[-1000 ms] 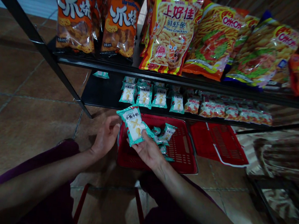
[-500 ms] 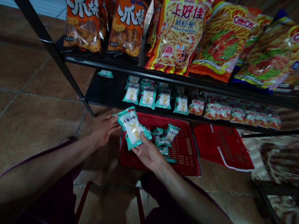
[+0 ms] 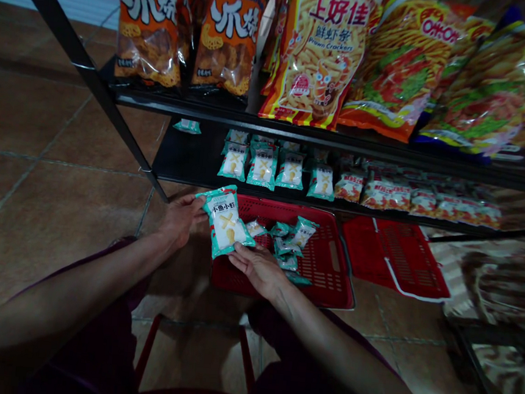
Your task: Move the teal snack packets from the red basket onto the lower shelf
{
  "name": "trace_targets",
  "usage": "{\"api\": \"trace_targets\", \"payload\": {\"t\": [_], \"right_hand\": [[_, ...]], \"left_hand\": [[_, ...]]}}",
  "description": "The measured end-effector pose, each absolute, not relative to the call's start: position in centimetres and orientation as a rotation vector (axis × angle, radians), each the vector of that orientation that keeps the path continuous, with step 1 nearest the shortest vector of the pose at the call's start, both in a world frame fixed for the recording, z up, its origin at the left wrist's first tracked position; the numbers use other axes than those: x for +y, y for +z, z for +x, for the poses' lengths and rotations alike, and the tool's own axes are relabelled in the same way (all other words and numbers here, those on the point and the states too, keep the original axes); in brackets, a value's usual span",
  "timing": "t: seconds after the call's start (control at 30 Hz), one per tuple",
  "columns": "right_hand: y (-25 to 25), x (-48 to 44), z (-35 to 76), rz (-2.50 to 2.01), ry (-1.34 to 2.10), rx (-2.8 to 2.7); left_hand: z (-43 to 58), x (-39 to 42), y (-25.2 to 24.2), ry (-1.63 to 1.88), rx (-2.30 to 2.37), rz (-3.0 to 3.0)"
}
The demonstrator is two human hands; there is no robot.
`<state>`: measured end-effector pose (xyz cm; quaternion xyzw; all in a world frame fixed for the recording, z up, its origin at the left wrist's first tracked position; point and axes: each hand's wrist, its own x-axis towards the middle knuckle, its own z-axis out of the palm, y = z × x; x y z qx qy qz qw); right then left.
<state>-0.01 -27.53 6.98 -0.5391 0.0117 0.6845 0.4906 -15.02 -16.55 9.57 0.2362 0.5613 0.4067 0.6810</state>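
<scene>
A small teal and white snack packet (image 3: 225,221) is held between both hands over the left rim of a red basket (image 3: 329,270). My left hand (image 3: 178,219) grips its upper left edge with the fingers closed on it. My right hand (image 3: 259,266) pinches its lower right corner from below. Several more teal packets (image 3: 291,241) lie loose inside the basket. On the low black shelf (image 3: 187,163) behind, a row of the same teal packets (image 3: 265,166) stands upright.
Red and white small packets (image 3: 409,199) continue that low row to the right. Large orange bags (image 3: 185,28) and prawn cracker bags (image 3: 324,49) fill the upper shelf. A second red basket (image 3: 395,257) lies right of the first. Brown tiled floor (image 3: 36,202) spreads to the left.
The packet has shifted left and turned face up. My left hand, open beside it a second ago, has closed on its edge; the right hand has slid to the lower corner.
</scene>
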Motion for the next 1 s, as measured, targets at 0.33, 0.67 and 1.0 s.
{"api": "trace_targets", "payload": {"t": [0.33,0.67,1.0], "right_hand": [[7.5,-27.7,-0.8,-1.313,1.660,-0.010],[7.9,-27.9,-1.1,-1.269,1.598,-0.047],[8.0,-28.5,-1.1,-1.259,1.626,-0.057]], "left_hand": [[-15.5,-15.8,9.6,0.918,1.299,0.466],[-15.6,-15.8,8.1,0.846,1.349,0.427],[-15.9,-16.1,7.1,0.680,1.257,0.428]]}}
